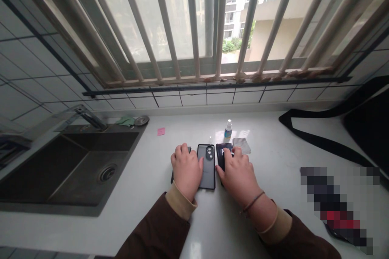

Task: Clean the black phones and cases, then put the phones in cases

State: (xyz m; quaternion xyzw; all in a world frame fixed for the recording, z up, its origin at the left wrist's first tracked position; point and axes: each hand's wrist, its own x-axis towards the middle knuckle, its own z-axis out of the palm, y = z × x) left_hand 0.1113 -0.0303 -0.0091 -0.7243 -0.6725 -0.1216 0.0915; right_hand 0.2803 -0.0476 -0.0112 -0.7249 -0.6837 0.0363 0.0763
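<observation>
Three dark phones lie side by side on the white counter (146,194). The middle phone (208,166) lies back up, its camera ring showing, with neither hand on it. My left hand (186,170) rests palm down on the left phone (172,176), covering nearly all of it. My right hand (237,172) lies over the right phone (221,151), fingers curled on its top end. Just behind stand a small white spray bottle (227,130) and a grey cloth (242,145).
A dark sink (75,166) with a faucet (88,117) fills the left side. A pink note (161,131) lies near its corner. A black bag with a strap (319,139) sits at the right. A barred window runs along the back.
</observation>
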